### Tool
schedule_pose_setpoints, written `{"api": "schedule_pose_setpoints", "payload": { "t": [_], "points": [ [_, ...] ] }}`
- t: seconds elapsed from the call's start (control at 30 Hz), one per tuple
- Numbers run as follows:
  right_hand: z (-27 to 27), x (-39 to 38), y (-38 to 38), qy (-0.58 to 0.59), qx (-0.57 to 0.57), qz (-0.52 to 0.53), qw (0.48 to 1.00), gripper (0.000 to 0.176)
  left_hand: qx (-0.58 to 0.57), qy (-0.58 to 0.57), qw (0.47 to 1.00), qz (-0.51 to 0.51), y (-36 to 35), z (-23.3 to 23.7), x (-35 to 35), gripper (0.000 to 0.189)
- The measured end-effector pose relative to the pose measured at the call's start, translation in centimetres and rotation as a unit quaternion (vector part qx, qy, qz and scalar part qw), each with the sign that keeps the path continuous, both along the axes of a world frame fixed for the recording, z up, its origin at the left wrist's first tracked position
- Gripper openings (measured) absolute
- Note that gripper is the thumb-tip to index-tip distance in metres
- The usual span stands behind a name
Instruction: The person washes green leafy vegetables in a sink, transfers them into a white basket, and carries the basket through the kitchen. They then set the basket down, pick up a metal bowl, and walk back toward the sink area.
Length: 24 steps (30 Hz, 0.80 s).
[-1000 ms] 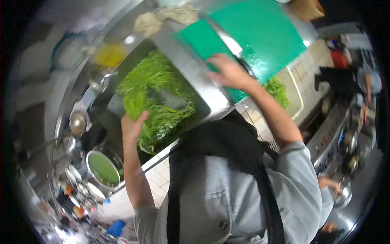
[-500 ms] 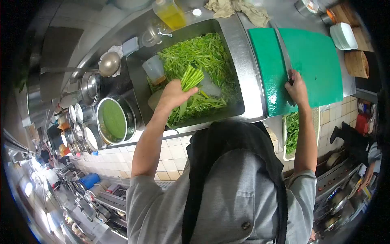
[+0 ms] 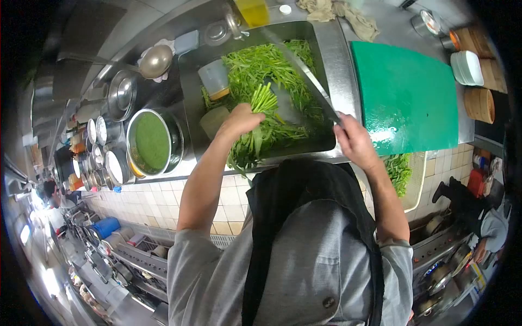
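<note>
My left hand is closed around a bunch of leafy greens, cut stem ends up and long leaves hanging below. It is over the sink, where more leafy greens lie in water. My right hand grips the dark handle of a long knife. The blade slants up and left over the sink's right part, apart from the bunch. To the right of that hand is a wet green cutting board. A translucent plastic container stands in the sink's left side.
A white basket with greens sits below the board. On the left are a pot of green liquid, a ladle and several metal pots. White dishes and a cloth lie at the back. Other people stand farther off.
My right hand has lifted the knife off the cutting board and moved it left over the sink. My left hand still holds the bunch. The view has shifted slightly.
</note>
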State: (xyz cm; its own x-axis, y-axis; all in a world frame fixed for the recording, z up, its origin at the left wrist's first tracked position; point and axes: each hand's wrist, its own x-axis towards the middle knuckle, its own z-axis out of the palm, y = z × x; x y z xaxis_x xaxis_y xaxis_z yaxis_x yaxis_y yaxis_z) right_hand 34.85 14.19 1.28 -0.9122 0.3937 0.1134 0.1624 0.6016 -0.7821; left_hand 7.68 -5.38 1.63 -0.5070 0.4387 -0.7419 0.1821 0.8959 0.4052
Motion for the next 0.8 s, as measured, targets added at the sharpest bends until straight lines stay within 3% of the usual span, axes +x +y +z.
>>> {"api": "schedule_pose_setpoints", "payload": {
  "t": [0.17,0.23,0.47,0.57,0.63,0.67,0.77,0.8],
  "points": [
    [-0.2,-4.6,-3.4,0.019,0.044,0.078,0.996,0.025,0.015,-0.009,0.999,0.046,0.4,1.2,-0.1,0.048],
    [0.2,-5.8,-4.3,-0.030,0.032,0.095,0.994,0.025,0.020,-0.027,0.999,0.029,0.2,1.4,-0.5,0.050],
    [-1.5,-7.6,-5.7,-0.060,0.031,0.121,0.990,0.025,0.024,-0.010,0.999,0.029,-0.8,3.4,-1.7,0.043],
    [-2.8,-7.5,-5.7,-0.088,0.034,0.126,0.988,0.025,0.070,-0.024,0.996,0.050,-2.0,2.2,-2.7,0.038],
    [-3.5,-7.5,-5.3,-0.128,0.049,0.130,0.982,0.025,0.135,-0.036,0.987,0.079,-2.3,3.5,-3.2,0.047],
    [-4.0,-7.2,-5.0,-0.169,0.062,0.136,0.974,0.026,0.170,-0.066,0.978,0.103,-2.6,4.5,-3.5,0.036],
    [-7.6,-4.9,-3.9,-0.269,0.086,0.172,0.944,0.027,0.210,-0.078,0.966,0.131,-3.0,6.9,-4.1,0.029],
    [-7.0,-4.5,-4.3,-0.254,0.072,0.166,0.950,0.026,0.276,-0.065,0.952,0.114,-3.2,7.3,-3.8,0.030]
  ]
}}
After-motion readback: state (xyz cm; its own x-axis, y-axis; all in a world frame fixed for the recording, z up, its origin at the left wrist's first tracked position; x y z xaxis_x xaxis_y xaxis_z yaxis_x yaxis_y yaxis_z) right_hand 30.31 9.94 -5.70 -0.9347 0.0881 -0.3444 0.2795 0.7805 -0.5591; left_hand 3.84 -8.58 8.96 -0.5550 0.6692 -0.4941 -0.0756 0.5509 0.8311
